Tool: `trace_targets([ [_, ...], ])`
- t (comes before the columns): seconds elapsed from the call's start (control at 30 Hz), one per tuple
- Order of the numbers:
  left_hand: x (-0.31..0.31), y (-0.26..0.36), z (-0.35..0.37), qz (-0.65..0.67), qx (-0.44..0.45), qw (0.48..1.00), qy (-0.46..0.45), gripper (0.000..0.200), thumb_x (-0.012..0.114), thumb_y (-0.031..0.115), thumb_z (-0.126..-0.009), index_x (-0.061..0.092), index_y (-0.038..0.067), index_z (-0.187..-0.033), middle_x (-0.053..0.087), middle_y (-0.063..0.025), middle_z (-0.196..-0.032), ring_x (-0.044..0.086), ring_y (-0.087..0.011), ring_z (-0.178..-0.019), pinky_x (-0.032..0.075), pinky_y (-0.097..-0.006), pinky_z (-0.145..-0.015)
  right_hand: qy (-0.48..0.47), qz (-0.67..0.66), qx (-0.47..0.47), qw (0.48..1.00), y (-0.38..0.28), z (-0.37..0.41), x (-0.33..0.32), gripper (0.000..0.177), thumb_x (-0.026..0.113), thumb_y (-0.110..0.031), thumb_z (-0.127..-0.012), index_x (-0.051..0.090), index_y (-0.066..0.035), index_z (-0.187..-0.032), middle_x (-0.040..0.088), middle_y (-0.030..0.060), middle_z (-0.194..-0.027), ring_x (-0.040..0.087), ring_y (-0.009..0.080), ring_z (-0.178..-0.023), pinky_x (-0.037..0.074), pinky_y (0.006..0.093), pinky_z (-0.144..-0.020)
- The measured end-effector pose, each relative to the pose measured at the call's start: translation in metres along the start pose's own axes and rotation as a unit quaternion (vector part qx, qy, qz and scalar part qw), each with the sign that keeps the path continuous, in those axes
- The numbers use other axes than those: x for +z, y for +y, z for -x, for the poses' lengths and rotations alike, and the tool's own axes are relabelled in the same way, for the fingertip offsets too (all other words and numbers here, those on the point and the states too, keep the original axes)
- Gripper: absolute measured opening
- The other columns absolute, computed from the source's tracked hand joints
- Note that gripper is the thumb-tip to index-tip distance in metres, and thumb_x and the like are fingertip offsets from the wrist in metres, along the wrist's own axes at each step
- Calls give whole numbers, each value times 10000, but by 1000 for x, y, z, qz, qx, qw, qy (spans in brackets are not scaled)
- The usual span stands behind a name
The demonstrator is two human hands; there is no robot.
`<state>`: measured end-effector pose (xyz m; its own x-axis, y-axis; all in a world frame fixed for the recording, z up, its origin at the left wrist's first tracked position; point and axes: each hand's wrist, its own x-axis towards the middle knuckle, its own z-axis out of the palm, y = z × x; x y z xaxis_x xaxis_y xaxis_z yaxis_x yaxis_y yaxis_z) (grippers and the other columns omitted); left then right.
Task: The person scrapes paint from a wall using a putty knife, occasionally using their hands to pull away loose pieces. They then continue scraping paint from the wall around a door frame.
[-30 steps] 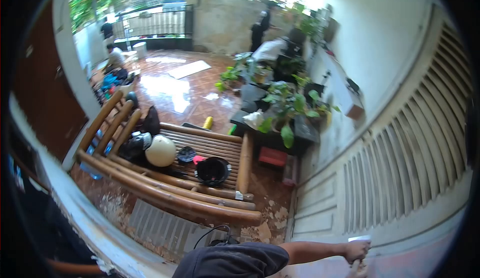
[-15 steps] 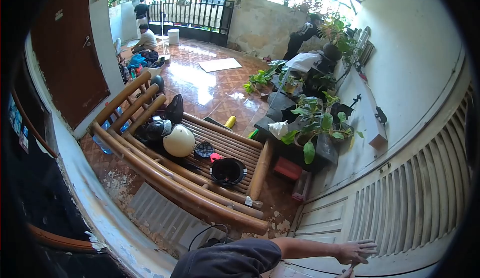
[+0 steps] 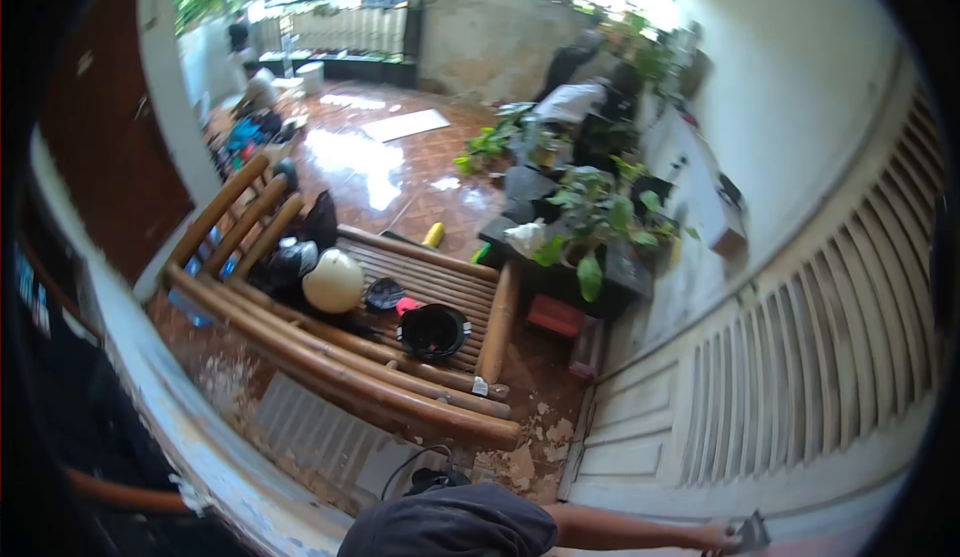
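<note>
My left arm, in a dark short sleeve, stretches along the bottom edge toward the right. At its end my left hand (image 3: pixel 716 536) is closed on a scraper (image 3: pixel 754 531), whose flat grey blade sticks out past the fingers. The hand and tool are low, close in front of the whitish louvred door panel (image 3: pixel 640 437). Some blur covers the fingers, and the frame's bottom edge cuts off what lies below them. My right hand is out of sight.
A bamboo bench (image 3: pixel 360 392) carries a cream helmet (image 3: pixel 333 282), a black upturned helmet (image 3: pixel 433 332) and caps. Peeled flakes (image 3: pixel 520 465) litter the tiled floor. Potted plants (image 3: pixel 590 227) stand along the right wall. Two people are far back by the gate (image 3: pixel 330 42).
My left hand, fingers spread before, is now closed around the scraper and lower in view. Part of another hand beneath it has left the frame. The camera has shifted, blurring the scene.
</note>
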<state>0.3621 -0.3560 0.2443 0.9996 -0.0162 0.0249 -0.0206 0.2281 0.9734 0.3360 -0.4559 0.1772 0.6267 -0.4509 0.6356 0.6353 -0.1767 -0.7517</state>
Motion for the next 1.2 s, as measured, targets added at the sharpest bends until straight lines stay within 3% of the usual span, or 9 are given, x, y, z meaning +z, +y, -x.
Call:
trace_targets([
  [0.13,35,-33,-11,-52,27,997,-41,668,602,495,-875,531,-39,-1271,604,-229,-1208,592,-293,-1101,438,-383,-956,-9,15,201,979,-26,1,-22,237,562,-171,-902,491,23,-1016,571,136,-787,564,210,-625,475,332,-536],
  [0.2,39,-28,-2,-66,31,994,-84,559,606,412,-895,571,-47,-1213,607,-219,-1210,577,-295,-1107,426,-420,-961,-17,25,261,965,-35,1,-30,183,515,-172,-898,469,-3,-952,509,103,-733,507,172,-566,452,313,-523],
  [0.3,40,-20,10,-46,53,988,-137,400,616,355,-890,660,-42,-877,668,-69,-733,618,-127,-689,508,-317,-636,45,-48,258,964,-46,-2,-26,290,503,-157,-857,392,-37,-1096,531,118,-816,491,136,-511,386,252,-421],
  [0.4,33,-8,13,13,6,976,-216,366,605,339,-929,641,-24,-958,676,-65,-809,622,-121,-741,500,-272,-659,39,-150,272,950,-58,-8,-26,441,515,-37,-851,344,-69,-1256,537,150,-1014,507,156,-517,420,260,-417],
  [0.53,39,15,15,46,-71,976,-202,375,561,354,-949,573,-18,-1000,673,-112,-778,604,-151,-529,417,-260,-328,-14,-132,275,952,-64,-9,-29,588,472,-15,-935,191,-90,-1446,573,98,-972,500,83,-562,397,208,-450],
  [0.73,47,22,-2,79,-39,976,-199,322,530,304,-980,589,-12,-999,641,-67,-823,577,-87,-687,474,-238,-598,-7,-31,160,987,-68,-22,-12,583,479,-58,-966,207,-37,-1482,603,71,-872,531,69,-637,424,218,-531],
  [1.0,84,31,-28,47,97,984,-140,340,516,304,-989,532,-32,-1042,620,-72,-868,556,-85,-704,457,-248,-600,47,213,-107,970,-49,-58,-5,448,512,-30,-919,447,47,-1356,670,231,-1000,682,236,-848,502,298,-696],
  [1.13,96,38,-37,-94,150,983,-40,438,522,341,-967,490,-91,-1034,622,-254,-871,624,-389,-746,480,-448,-676,23,229,-33,973,-57,-67,-8,454,511,-32,-907,455,50,-1350,662,258,-1041,687,224,-893,507,290,-741],
  [1.2,102,40,-36,-118,139,983,-17,466,517,361,-967,492,-100,-1034,617,-260,-862,629,-372,-763,482,-439,-678,0,225,-4,974,-60,-71,-17,453,514,-30,-906,458,50,-1348,665,256,-1037,686,216,-881,508,287,-734],
])
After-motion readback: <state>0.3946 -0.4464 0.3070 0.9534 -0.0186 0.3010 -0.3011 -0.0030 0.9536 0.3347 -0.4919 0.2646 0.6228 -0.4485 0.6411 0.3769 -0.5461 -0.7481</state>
